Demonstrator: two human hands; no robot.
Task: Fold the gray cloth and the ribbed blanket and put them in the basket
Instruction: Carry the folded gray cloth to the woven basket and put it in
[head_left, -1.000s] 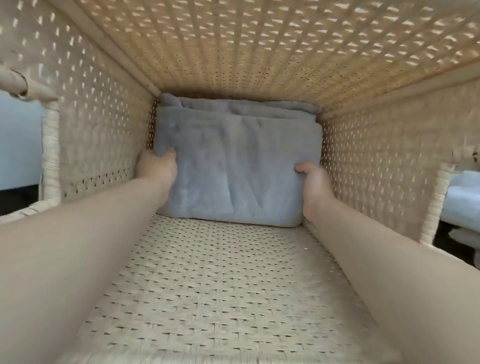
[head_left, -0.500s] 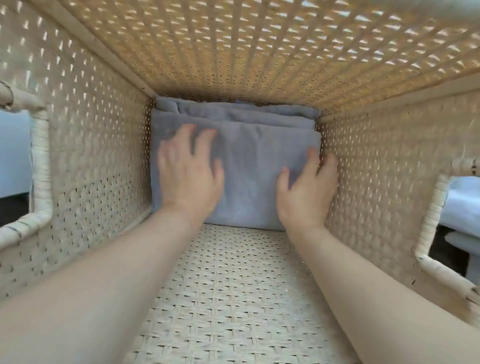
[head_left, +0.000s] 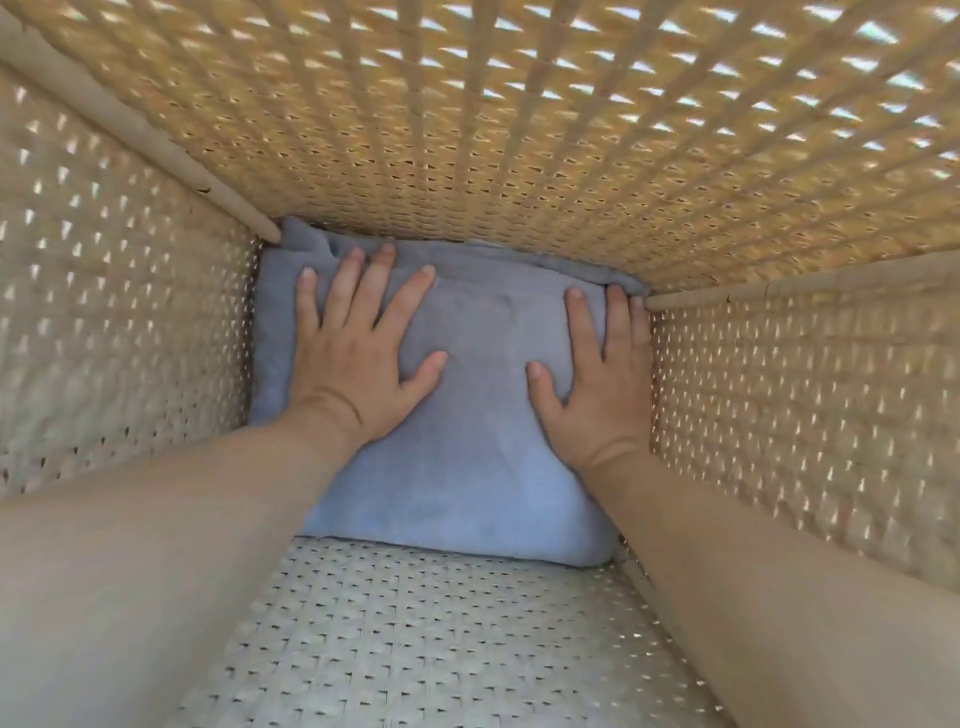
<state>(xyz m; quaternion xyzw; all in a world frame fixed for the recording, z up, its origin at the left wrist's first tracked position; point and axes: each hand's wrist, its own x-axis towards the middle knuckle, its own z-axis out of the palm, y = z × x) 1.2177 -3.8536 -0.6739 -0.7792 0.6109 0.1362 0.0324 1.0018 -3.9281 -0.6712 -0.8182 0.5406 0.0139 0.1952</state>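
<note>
Woven wicker fills the view on every side: the camera looks down into a deep basket (head_left: 130, 312), with pale walls at left and right, a golden wall at the top where light comes through the gaps, and a pale wall of flat weave at the bottom.

The left forearm (head_left: 156, 545) reaches in from the lower left corner. The left hand (head_left: 358, 358) lies palm down on the left half of the cloth (head_left: 483, 415). Its fingers (head_left: 343, 291) are straight and spread wide, the tips near the far edge of the cloth and the thumb pointing toward the middle. It presses flat and grips nothing.

The cloth is gray, folded into a thick pad, and sits at the bottom of the basket, reaching from the left wall to the right wall. Along its far edge a further gray layer shows, bunched a little in the far left corner; whether that is a separate piece cannot be told.

The right hand (head_left: 597, 395) lies palm down on the right half of the cloth, close against the right wall. Its fingers (head_left: 582, 327) are straight and rather close together, the thumb out toward the middle. It too presses flat and holds nothing. The right forearm (head_left: 779, 571) runs in from the lower right corner along that wall.
</note>
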